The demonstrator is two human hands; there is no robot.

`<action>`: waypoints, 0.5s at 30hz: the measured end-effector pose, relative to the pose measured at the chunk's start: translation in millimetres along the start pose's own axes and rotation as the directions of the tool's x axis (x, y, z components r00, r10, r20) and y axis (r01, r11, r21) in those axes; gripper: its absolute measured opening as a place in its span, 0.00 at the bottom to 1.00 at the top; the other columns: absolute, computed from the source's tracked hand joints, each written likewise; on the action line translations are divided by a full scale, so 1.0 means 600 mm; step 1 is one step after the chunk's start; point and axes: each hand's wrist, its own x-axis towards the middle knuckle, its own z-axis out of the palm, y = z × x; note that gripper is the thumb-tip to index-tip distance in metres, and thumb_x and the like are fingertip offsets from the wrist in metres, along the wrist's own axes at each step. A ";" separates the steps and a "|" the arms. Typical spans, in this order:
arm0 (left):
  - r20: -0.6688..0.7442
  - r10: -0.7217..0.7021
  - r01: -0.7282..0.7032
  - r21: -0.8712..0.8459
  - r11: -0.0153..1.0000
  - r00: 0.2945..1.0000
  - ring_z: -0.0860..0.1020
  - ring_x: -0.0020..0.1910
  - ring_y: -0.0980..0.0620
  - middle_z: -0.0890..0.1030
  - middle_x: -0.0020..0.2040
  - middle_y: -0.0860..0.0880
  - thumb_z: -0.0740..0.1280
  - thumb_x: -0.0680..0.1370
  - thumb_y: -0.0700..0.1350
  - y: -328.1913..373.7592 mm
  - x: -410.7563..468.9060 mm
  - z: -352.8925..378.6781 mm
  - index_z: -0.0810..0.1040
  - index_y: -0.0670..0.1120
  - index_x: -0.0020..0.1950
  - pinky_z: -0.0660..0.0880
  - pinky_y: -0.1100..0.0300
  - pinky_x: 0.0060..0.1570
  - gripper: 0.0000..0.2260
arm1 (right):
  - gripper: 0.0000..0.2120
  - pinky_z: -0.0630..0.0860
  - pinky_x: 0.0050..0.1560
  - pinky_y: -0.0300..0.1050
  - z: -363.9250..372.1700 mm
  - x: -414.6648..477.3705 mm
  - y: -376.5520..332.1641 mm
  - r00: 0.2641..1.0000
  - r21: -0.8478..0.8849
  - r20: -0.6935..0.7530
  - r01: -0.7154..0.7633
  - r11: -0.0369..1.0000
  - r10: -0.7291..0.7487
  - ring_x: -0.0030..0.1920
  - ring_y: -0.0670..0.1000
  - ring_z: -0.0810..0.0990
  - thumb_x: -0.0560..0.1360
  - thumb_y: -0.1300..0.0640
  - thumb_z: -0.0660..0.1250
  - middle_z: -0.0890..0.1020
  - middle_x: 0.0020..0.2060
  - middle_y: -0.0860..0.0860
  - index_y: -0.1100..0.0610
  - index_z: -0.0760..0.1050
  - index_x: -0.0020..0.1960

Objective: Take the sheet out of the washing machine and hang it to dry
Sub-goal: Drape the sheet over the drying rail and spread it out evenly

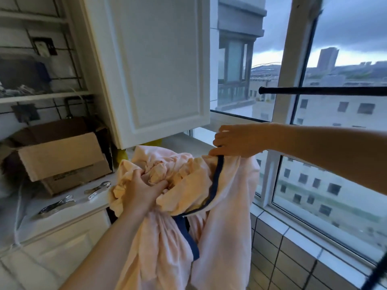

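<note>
Inspecting the pale pink sheet [230, 195], we find it bunched in mid-air beside the bench [69, 216], its tail hanging down. The left hand [144, 189] grips the wad; the right hand [234, 141] pinches the navy-trimmed hem [217, 170]. The black drying rod [322, 90] runs sideways, above and right. We judge the right hand nearer.
</note>
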 end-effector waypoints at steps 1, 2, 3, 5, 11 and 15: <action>-0.001 0.006 -0.006 -0.013 1.000 1.000 0.75 0.62 0.43 0.74 0.68 0.45 0.77 0.69 0.51 0.007 0.004 -0.001 0.61 0.46 0.74 0.72 0.42 0.62 0.39 | 0.24 0.70 0.56 0.49 -0.001 -0.003 0.005 1.000 -0.036 0.010 0.005 0.999 -0.004 0.50 0.55 0.77 0.71 0.61 0.66 0.78 0.46 0.51 0.54 0.65 0.66; -0.003 0.012 -0.012 -0.025 1.000 1.000 0.74 0.63 0.43 0.73 0.68 0.45 0.76 0.69 0.51 0.014 0.008 -0.001 0.60 0.46 0.74 0.71 0.42 0.63 0.40 | 0.24 0.71 0.56 0.50 -0.002 -0.006 0.011 1.000 -0.068 0.009 0.010 0.998 -0.009 0.50 0.55 0.77 0.72 0.60 0.65 0.78 0.47 0.52 0.54 0.65 0.67; -0.006 0.016 -0.017 -0.033 0.999 1.000 0.74 0.63 0.43 0.73 0.68 0.45 0.76 0.69 0.51 0.020 0.012 0.000 0.60 0.46 0.75 0.71 0.41 0.63 0.40 | 0.24 0.72 0.55 0.51 -0.003 -0.007 0.018 1.000 -0.099 0.001 0.014 0.995 -0.014 0.49 0.55 0.78 0.72 0.60 0.66 0.79 0.47 0.52 0.54 0.65 0.66; -0.022 0.022 -0.023 -0.043 0.999 1.000 0.75 0.62 0.42 0.73 0.68 0.44 0.76 0.69 0.51 0.032 0.022 0.003 0.59 0.47 0.75 0.71 0.41 0.63 0.40 | 0.21 0.74 0.53 0.51 -0.005 -0.008 0.032 1.000 -0.154 -0.025 0.008 0.988 -0.012 0.48 0.55 0.78 0.71 0.62 0.67 0.79 0.45 0.53 0.54 0.69 0.63; -0.082 0.038 -0.043 -0.060 0.997 0.996 0.74 0.62 0.41 0.73 0.67 0.43 0.76 0.68 0.52 0.068 0.054 0.019 0.60 0.46 0.74 0.71 0.42 0.63 0.40 | 0.14 0.73 0.58 0.52 0.023 -0.008 0.078 0.998 -0.310 -0.004 0.053 0.949 -0.057 0.51 0.54 0.79 0.75 0.62 0.62 0.80 0.47 0.51 0.51 0.74 0.58; -0.148 0.031 -0.045 -0.092 0.995 0.989 0.75 0.60 0.42 0.75 0.65 0.43 0.77 0.67 0.52 0.095 0.074 0.041 0.62 0.45 0.73 0.72 0.45 0.62 0.40 | 0.29 0.74 0.58 0.48 0.055 -0.016 0.115 0.996 -0.335 0.045 -0.061 0.940 0.080 0.50 0.52 0.79 0.79 0.64 0.37 0.80 0.47 0.49 0.49 0.76 0.57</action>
